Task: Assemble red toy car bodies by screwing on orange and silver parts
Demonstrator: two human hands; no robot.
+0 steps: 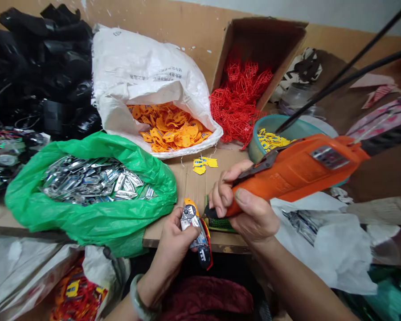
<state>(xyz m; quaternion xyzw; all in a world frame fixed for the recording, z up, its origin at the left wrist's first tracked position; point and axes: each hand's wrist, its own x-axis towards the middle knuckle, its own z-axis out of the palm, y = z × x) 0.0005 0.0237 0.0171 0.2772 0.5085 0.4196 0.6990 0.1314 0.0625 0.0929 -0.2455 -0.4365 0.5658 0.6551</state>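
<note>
My left hand (173, 234) is closed round a small plastic toy piece (200, 240) in silver, orange, red and black, its thumb pressed on the silver top. My right hand (254, 214) wraps round an orange electric screwdriver (297, 171) fed by a black cord. The screwdriver's dark nose points left, close to the side of the toy piece; whether its tip touches, I cannot tell. Behind the nose lies a green tray (222, 224), partly hidden by my right hand. Beyond my hands a few yellow pieces (203, 164) lie on the cardboard tabletop (183, 176).
At left a green bag (96, 223) holds silver parts. Behind it, a white sack (147, 53) contains orange parts. Red frames (235, 102) spill from a cardboard box (270, 33). A teal basin (255, 149) holds yellow parts. Black parts (47, 67) are piled far left.
</note>
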